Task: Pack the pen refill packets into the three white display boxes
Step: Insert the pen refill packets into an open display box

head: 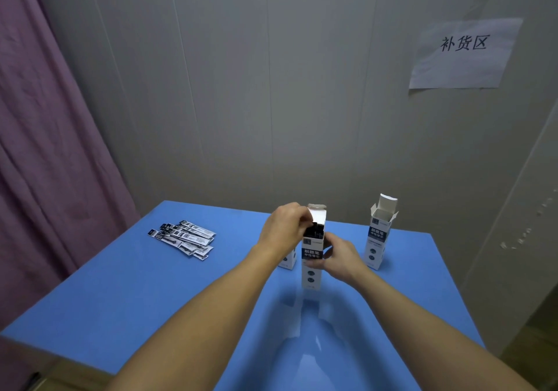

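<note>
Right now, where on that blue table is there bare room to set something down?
The near part of the blue table, between the refill packets and the front edge, is bare, as is the right edge beyond the right box. It is crowded round the middle box, where the left hand and right hand work.

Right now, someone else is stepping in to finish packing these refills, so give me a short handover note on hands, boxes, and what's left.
Left hand: at the top of the middle box, pinching packets into its opening.
Right hand: grips that box's side, steadying it upright.
Right box: upright, flaps open, contents not visible.
Third box: mostly hidden behind the left wrist.
Left to do: the loose packet pile on the blue table still needs packing.
</note>
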`<state>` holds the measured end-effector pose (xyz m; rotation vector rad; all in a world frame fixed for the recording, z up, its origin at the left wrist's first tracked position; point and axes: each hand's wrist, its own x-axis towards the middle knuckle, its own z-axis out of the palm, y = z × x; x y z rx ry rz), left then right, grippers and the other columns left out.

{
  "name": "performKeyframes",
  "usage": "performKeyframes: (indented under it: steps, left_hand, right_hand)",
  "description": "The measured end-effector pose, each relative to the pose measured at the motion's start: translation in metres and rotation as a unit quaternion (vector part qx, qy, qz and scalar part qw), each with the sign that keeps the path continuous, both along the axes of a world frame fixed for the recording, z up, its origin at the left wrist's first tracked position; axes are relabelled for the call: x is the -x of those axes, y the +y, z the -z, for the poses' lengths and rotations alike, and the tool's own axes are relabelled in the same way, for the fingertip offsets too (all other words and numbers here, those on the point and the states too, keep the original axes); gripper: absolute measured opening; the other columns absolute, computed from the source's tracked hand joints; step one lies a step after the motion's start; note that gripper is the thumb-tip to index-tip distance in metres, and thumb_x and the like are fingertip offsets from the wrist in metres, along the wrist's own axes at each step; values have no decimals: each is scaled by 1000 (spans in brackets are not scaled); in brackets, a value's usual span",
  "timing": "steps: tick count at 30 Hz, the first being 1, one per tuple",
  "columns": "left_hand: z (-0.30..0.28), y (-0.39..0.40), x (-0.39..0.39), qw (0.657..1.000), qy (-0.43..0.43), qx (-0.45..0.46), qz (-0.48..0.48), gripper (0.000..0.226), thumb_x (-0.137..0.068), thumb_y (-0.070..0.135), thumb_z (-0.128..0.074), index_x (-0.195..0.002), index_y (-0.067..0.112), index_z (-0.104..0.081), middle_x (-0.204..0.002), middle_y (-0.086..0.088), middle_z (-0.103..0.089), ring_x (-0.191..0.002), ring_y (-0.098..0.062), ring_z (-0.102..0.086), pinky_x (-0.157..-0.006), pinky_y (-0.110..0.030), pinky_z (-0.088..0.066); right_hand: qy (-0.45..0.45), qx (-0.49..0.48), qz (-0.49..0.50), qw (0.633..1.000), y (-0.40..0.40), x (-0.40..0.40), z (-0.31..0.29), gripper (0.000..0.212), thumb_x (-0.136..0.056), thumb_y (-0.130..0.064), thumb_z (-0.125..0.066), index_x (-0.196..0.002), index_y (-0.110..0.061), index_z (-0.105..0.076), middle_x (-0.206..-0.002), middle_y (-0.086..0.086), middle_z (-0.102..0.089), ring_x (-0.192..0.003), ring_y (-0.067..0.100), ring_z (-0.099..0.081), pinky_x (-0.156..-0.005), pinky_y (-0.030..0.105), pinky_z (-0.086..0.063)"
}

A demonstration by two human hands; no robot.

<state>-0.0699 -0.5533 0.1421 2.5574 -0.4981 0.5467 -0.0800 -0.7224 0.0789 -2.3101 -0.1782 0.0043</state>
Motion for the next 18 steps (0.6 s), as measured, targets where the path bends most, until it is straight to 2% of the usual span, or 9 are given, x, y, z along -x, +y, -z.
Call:
performKeyframes:
  steps: [6, 8, 13, 14, 16, 17, 18]
  left_hand:
    - [-4, 0, -2, 995, 85, -55, 0, 13, -96, 17, -65, -98, 16, -77, -102, 6, -52, -92, -18, -55, -79, -39, -54]
    - [-2, 0, -3, 995, 96, -40, -1, 14, -97, 19, -64, -100, 16, -77, -103, 5, -53, -94, -18, -55, -82, -40, -54]
    - [-1, 0, -1, 990, 99, 104, 8, 15, -96, 27, -65, -102, 20, -77, -103, 8, -61, -94, -8, -58, -85, -30, -53]
    - [-2, 0, 1, 980, 112, 162, 13, 17, -96, 27, -66, -108, 21, -76, -104, 8, -65, -95, -7, -61, -86, -30, -55]
    - [-2, 3, 4, 938, 166, 304, 31, 23, -96, 31, -66, -118, 27, -71, -110, 10, -68, -99, -9, -65, -86, -29, -57]
    - [0, 5, 5, 913, 204, 351, 49, 28, -95, 35, -67, -123, 31, -66, -115, 10, -68, -104, -11, -65, -87, -29, -57]
    - [3, 8, 5, 902, 234, 357, 69, 37, -93, 38, -70, -129, 35, -62, -122, 10, -65, -112, -12, -63, -92, -31, -55]
  right_hand:
    - [4, 32, -12, 999, -4, 1, 5, 42, -73, -35, -85, -105, -24, -60, -100, -8, -66, -79, 5, -59, -62, 21, -46]
    - [9, 22, -9, 1000, -2, 2, 6, 44, -73, -36, -86, -106, -24, -60, -100, -10, -66, -79, 4, -60, -62, 21, -45]
    - [13, -26, 6, 1000, -3, 3, -2, 48, -73, -31, -88, -111, -23, -61, -100, -11, -66, -81, 4, -62, -60, 17, -42]
    - [15, -38, 10, 999, -4, 3, -3, 48, -73, -29, -89, -112, -23, -61, -101, -11, -66, -82, 5, -62, -61, 18, -44]
    - [21, -70, 20, 997, -6, 2, -4, 48, -74, -25, -88, -115, -24, -62, -102, -10, -66, -84, 9, -64, -67, 22, -50]
    - [26, -88, 24, 996, -6, 1, -4, 49, -74, -24, -88, -116, -25, -62, -103, -10, -66, -86, 12, -66, -71, 28, -55]
    - [28, -103, 26, 994, -7, 0, -4, 51, -74, -23, -88, -117, -26, -61, -104, -9, -67, -88, 14, -67, -76, 36, -59]
